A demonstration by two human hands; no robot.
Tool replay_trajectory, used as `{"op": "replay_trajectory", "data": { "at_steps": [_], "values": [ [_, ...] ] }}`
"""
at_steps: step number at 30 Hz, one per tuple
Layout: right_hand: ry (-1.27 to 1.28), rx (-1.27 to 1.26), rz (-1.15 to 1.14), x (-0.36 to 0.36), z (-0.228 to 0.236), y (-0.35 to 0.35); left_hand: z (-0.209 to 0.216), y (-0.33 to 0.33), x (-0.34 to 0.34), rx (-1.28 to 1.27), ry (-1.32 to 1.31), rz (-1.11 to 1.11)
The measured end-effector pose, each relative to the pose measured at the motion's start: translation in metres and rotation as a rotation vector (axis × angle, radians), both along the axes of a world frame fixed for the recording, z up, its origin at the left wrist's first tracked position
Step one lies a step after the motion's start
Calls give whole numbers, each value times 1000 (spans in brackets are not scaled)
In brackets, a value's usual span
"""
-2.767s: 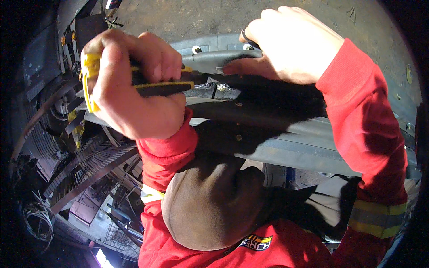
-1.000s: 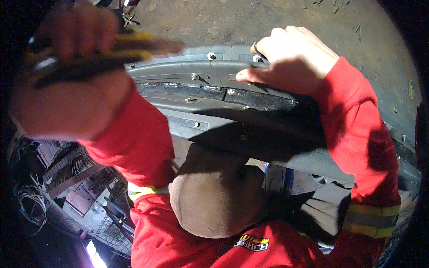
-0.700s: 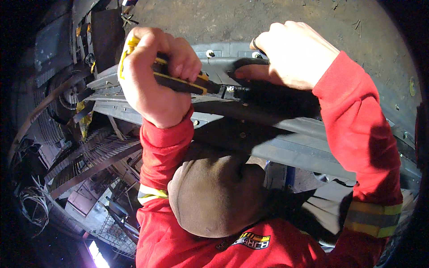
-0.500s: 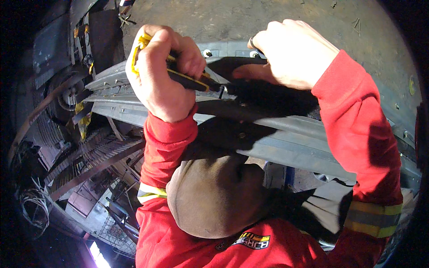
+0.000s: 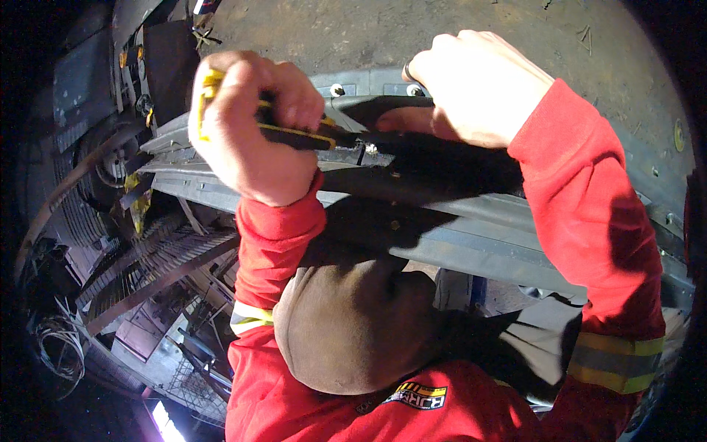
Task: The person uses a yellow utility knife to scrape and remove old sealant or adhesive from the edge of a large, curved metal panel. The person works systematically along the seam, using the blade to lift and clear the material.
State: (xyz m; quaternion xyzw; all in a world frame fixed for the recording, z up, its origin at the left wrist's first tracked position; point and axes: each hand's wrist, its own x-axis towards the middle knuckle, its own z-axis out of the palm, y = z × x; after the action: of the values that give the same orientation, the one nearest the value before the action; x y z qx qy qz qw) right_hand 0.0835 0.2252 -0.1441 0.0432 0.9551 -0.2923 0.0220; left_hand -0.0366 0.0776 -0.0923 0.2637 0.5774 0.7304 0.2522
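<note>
My left hand [image 5: 247, 129] is closed around a yellow-and-black hand tool [image 5: 298, 136]. Its narrow dark end points right, toward a small pale spot [image 5: 370, 149] on a long dark panel [image 5: 442, 202]. The hand is a little blurred, and the fingers hide most of the tool, so I cannot tell its exact kind. On the right, my right hand [image 5: 479, 92], with a ring on one finger, grips the upper edge of a black strip [image 5: 449, 158]. The thumb lies along the strip and the other fingers are curled. Deep shadow hides much of the strip.
Two round-headed bolts [image 5: 337, 90] sit on the rail beyond the strip. A brown cap [image 5: 353, 324] covers the lower middle. At left stand a wheel [image 5: 114, 162], a ribbed metal rack [image 5: 162, 276] and a coil of pale cable [image 5: 60, 342]. Bare dirty floor [image 5: 471, 16] stretches behind.
My left hand and the tool have shifted slightly left, drawing the tool's tip away from the pale spot. My right hand keeps its hold on the strip.
</note>
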Motion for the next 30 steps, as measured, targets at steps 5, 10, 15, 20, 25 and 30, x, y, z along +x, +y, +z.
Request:
{"op": "replay_trajectory", "data": {
  "at_steps": [5,10,15,20,25,30],
  "values": [
    [46,-21,-37,-1,-4,-2,9,12,1,-202,154,76],
    [15,-47,-42,0,-3,-1,6,13,-4,-203,136,105],
    [-71,-100,-26,-1,7,3,10,17,-13,-194,-2,53],
    [-101,-142,-45,-2,8,1,10,20,-27,-219,-22,28],
    [-68,-89,-82,-2,4,-1,10,24,-36,-184,-82,16],
    [14,-16,-4,3,-3,2,81,7,-158,-214,938,155]
  ]
}}
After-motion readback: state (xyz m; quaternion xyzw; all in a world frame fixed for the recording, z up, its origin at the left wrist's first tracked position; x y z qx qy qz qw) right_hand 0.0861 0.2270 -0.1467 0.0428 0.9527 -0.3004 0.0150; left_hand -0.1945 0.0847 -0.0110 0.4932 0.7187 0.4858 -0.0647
